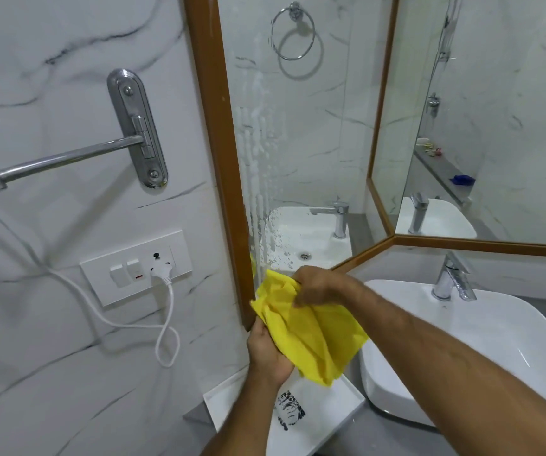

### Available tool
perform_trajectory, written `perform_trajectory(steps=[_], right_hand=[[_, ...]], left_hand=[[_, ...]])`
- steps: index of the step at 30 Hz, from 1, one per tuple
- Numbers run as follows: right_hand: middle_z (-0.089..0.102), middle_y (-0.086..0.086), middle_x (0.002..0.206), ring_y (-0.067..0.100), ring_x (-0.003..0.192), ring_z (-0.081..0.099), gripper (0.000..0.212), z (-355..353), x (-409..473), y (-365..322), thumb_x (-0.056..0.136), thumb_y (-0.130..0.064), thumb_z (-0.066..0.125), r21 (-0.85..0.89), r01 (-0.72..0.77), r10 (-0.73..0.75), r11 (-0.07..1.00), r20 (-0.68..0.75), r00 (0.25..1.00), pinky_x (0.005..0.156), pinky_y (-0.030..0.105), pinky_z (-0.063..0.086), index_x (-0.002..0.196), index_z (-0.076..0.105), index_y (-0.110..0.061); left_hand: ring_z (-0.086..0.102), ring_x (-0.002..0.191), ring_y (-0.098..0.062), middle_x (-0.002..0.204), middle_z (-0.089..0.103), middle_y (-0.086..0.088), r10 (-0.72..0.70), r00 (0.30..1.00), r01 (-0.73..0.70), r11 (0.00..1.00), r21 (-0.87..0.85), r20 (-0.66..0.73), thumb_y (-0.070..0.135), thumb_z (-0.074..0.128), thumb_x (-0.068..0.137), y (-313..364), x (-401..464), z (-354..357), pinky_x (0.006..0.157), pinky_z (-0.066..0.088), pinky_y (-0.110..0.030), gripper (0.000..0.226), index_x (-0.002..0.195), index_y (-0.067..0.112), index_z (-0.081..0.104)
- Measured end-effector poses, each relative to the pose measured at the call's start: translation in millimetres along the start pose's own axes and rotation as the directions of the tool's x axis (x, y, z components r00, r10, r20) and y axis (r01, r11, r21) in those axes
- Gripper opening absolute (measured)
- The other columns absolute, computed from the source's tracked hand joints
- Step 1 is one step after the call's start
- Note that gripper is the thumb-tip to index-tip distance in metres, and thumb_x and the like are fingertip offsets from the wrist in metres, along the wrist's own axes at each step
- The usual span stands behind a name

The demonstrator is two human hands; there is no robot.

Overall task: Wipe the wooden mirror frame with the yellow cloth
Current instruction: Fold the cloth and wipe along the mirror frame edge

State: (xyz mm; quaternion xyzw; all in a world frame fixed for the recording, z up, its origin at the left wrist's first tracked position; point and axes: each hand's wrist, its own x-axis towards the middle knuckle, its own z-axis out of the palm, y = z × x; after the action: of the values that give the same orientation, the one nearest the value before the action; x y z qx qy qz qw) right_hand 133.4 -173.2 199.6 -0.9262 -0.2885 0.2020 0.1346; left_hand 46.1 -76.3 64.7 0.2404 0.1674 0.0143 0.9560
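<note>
Two bare forearms rise from the bottom edge of the frame, above a flat white rectangular tray printed with a black face motif, and meet at a crumpled bright yellow cloth held low in the centre. The left hand grasps the cloth's lower bunch from beneath, fingers curled round the fabric; the right hand pinches its upper edge from above. The cloth's left corner lies just beside, perhaps touching, the bottom end of the brown wooden mirror frame, whose left rail runs from the top centre down to the hands; contact cannot be confirmed at this angle.

White foamy streaks trail down the mirror glass just right of that rail. A glossy white ceramic basin with a chrome tap fills the lower right, and a white plug sits in a white wall socket plate at left, under a chrome swivel towel bar.

The step appears to be gathering the cloth into a pad at the frame's lower corner, wiping not yet clearly begun. The next move likely calls for pressing the folded cloth flat against the wooden rail and drawing it along its length, keeping clear of the socket nearby.
</note>
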Motion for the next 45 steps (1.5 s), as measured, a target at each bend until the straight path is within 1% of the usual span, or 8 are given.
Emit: perform_trajectory(steps=[5, 10, 17, 22, 25, 29, 39, 45], right_hand=[[0.067, 0.017, 0.106, 0.036, 0.1, 0.063, 0.013, 36.9, 0.5, -7.5, 0.085, -0.012, 0.056, -0.064, 0.013, -0.03, 0.998, -0.279, 0.96, 0.077, 0.038, 0.054, 0.096, 0.059, -0.008], [0.07, 0.012, 0.107, 0.031, 0.099, 0.065, 0.018, 63.0, -0.2, -15.9, 0.09, -0.018, 0.052, 0.265, 0.168, -0.125, 0.949, -0.173, 0.977, 0.086, 0.04, 0.055, 0.104, 0.064, -0.015], [0.063, 0.022, 0.099, 0.036, 0.094, 0.061, 0.039, 44.2, -6.6, -7.5, 0.069, -0.008, 0.062, 0.984, 0.169, -0.05, 0.05, -0.166, 0.985, 0.087, 0.053, 0.051, 0.107, 0.065, 0.0], [0.059, 0.028, 0.129, 0.042, 0.123, 0.055, 0.037, 24.8, -1.7, -13.2, 0.093, -0.006, 0.049, 0.867, 0.091, -0.034, -0.49, -0.123, 0.992, 0.113, 0.062, 0.035, 0.128, 0.057, 0.004], [0.066, 0.025, 0.123, 0.041, 0.117, 0.06, 0.034, 6.5, 1.0, -11.4, 0.099, -0.012, 0.042, 0.766, 0.104, 0.069, -0.634, -0.078, 0.995, 0.105, 0.059, 0.043, 0.126, 0.058, 0.0], [0.076, 0.02, 0.085, 0.035, 0.084, 0.072, 0.024, -34.4, -1.8, -12.3, 0.099, -0.024, 0.049, 0.696, 0.236, 0.157, -0.678, -0.177, 0.972, 0.084, 0.051, 0.052, 0.102, 0.066, -0.006], [0.051, 0.008, 0.071, 0.022, 0.064, 0.053, 0.024, -213.1, -29.1, -88.6, 0.093, 0.006, 0.047, 0.561, 0.67, 0.467, -0.486, -0.481, 0.742, 0.065, 0.033, 0.047, 0.077, 0.053, -0.011], [0.058, -0.002, 0.11, 0.012, 0.089, 0.057, 0.032, -310.7, -47.3, -139.4, 0.102, -0.016, 0.043, 0.341, 0.94, 0.477, 0.026, -0.83, 0.289, 0.087, 0.029, 0.047, 0.132, 0.048, -0.024]], left_hand=[[0.059, 0.121, -0.036, 0.131, 0.065, -0.015, 0.034, 0.999, -0.035, 0.999, 0.019, 0.022, 0.052, 0.027, 0.101, 10.9, 1.7, 11.1, 0.106, 0.04, -0.053, 0.057, 0.13, 0.018, 0.062], [0.063, 0.116, -0.036, 0.127, 0.066, -0.02, -0.023, 0.998, 0.013, 0.991, 0.137, 0.067, 0.061, 0.021, 0.098, 34.4, -5.9, 29.6, 0.099, 0.045, -0.05, 0.069, 0.137, 0.016, 0.055], [0.056, 0.115, -0.04, 0.124, 0.059, -0.03, -0.227, 0.952, 0.107, 0.876, 0.47, 0.206, 0.084, 0.0, 0.083, 88.5, -26.2, 105.9, 0.109, 0.033, -0.053, 0.115, 0.141, -0.005, 0.045], [0.052, 0.073, -0.022, 0.088, 0.053, -0.01, -0.141, 0.987, -0.015, 0.426, 0.904, 0.083, 0.078, 0.0, 0.088, 121.3, -37.0, 196.2, 0.069, 0.037, -0.035, 0.089, 0.096, 0.012, 0.059], [0.038, 0.141, -0.028, 0.153, 0.039, -0.011, 0.135, 0.963, -0.229, -0.055, 0.972, 0.234, 0.064, 0.01, 0.099, 144.4, -45.2, 235.8, 0.114, 0.028, -0.042, 0.076, 0.148, 0.012, 0.037], [0.008, 0.151, -0.039, 0.16, 0.018, -0.028, 0.321, 0.636, -0.038, -0.895, 0.444, 0.701, 0.048, 0.025, 0.103, 184.8, -61.5, 249.5, 0.123, 0.012, -0.053, 0.071, 0.15, -0.005, 0.022], [-0.018, 0.15, -0.038, 0.16, -0.018, -0.027, 0.202, 0.229, 0.296, -0.946, 0.129, 0.952, 0.052, 0.019, 0.094, 321.6, -99.9, 339.4, 0.124, -0.006, -0.051, 0.085, 0.153, -0.003, -0.008], [-0.027, 0.148, -0.032, 0.16, -0.025, -0.022, 0.177, 0.188, 0.41, -0.908, 0.086, 0.966, 0.055, 0.014, 0.099, 392.3, -121.1, 403.6, 0.123, -0.01, -0.047, 0.081, 0.153, 0.0, -0.013]])
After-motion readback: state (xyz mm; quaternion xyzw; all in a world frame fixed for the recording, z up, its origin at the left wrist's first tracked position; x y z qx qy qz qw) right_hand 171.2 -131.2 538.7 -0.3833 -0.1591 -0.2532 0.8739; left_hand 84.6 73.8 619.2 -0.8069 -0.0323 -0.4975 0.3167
